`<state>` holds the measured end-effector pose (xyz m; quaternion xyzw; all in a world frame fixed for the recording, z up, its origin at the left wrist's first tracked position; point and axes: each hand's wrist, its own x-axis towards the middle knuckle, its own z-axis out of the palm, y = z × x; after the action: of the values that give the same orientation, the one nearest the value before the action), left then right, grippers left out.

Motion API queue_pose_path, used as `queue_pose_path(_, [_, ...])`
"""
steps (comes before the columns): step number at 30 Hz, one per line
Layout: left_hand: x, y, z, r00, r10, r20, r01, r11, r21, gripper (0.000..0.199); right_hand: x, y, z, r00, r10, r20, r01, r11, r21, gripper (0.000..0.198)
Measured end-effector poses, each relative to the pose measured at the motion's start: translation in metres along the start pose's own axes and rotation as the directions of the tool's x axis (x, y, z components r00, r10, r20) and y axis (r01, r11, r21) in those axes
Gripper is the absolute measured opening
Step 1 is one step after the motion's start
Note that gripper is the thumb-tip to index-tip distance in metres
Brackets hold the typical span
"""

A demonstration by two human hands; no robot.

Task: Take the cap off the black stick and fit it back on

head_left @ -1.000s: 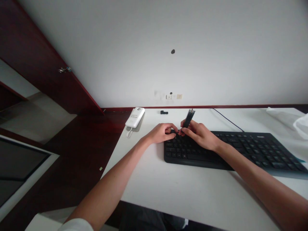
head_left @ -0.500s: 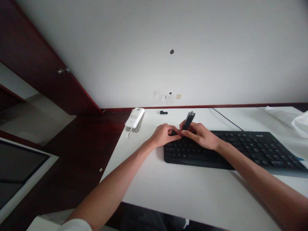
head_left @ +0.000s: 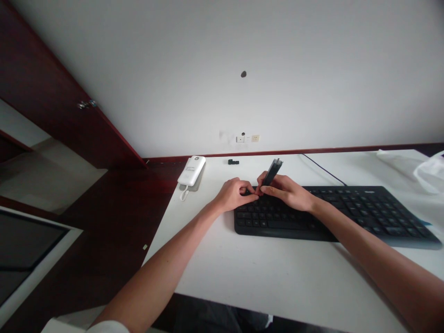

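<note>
A black keyboard point(head_left: 294, 226) lies along the desk, its upper left part hidden under both hands. My right hand point(head_left: 291, 192) is closed around a dark, slim stick-like tool point(head_left: 273, 172) with a paler, notched top end. The tool tilts upward, and its lower end is hidden by the fingers. My left hand point(head_left: 234, 194) is at the keyboard's left end, thumb and forefinger pinched together. Its fingertips meet those of my right hand above the keys. Whatever lies between the left fingertips is too small to make out.
A white power bank point(head_left: 192, 171) with a short cable loop lies at the desk's back left. Small black pieces point(head_left: 233, 162) sit near the back edge. A thin cable point(head_left: 324, 169) runs behind the keyboard. White plastic wrapping point(head_left: 428, 173) is at the right.
The whole view has shifted slightly. Both hands stay over the same part of the keyboard, with almost the same grip, and the tool remains in my right hand.
</note>
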<state>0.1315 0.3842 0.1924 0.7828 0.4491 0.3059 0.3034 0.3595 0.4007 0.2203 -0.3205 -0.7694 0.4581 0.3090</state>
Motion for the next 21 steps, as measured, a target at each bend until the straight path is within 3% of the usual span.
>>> queue_pose_path(8, [0.0002,-0.0006,0.0005,1.0,0.014,-0.017,-0.014,0.999,0.037,0.021,0.0011,0.0044,-0.0032,0.996,-0.02,0.082,0.014,0.997,0.079,0.027])
queue_pose_path(21, [-0.0008,0.0001,-0.0007,1.0,0.015,-0.009,-0.015,0.999,0.044,0.021,-0.0005,0.0035,-0.0094,0.997,0.034,0.068,-0.044,0.988,0.147,0.024])
